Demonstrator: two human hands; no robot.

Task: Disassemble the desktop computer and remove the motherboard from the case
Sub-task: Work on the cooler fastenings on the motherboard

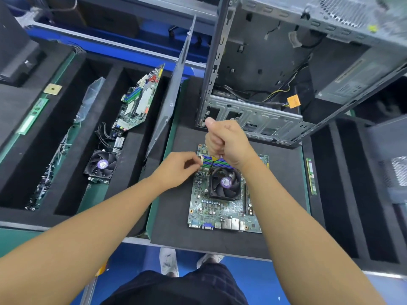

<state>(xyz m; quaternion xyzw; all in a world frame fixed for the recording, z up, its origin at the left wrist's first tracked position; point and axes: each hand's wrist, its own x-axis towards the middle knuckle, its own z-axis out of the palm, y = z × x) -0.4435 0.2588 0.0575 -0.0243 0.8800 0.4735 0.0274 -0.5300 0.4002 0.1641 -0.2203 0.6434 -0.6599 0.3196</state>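
Screwdriver (pixel 211 166) mostly hidden inside gripping right hand (pixel 226 142); left hand (pixel 176 168) curled, its hold unclear.

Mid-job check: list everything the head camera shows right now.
motherboard: one, green, flat on black foam mat, centre.
cooler fan: one, black, purple hub, mounted on that motherboard.
computer case: one, grey, open, behind the mat.
side panel: one, grey, leaning left of the case.
second motherboard: one, green, tilted in left foam tray.
loose cooler fan: one, black, same tray, nearer.
memory sticks: two, green, one far left, the other right of mat.
processor chip: one, gold, far left.
screwdriver: one, yellow and black, at the mounted fan's far-left corner.
right hand: one, gripping the screwdriver handle.
left hand: one, fingertips beside the screwdriver shaft; grip unclear.
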